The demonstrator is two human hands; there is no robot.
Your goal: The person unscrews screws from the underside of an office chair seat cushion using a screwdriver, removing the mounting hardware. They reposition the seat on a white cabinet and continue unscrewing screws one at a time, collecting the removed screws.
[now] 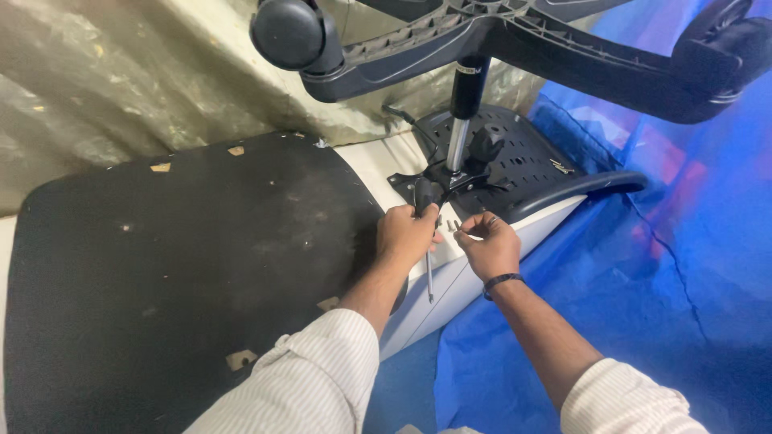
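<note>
One screwdriver [429, 265] is in the left hand [406, 233], its black handle up by the fingers and its thin shaft pointing down toward the person, nearly vertical. The left hand is clenched around the handle. The right hand [489, 245], just beside it, pinches one small screw [457, 229] between fingertips. Both wrists are bent down. Above the hands stands an overturned office chair [515, 161] with two visible casters.
</note>
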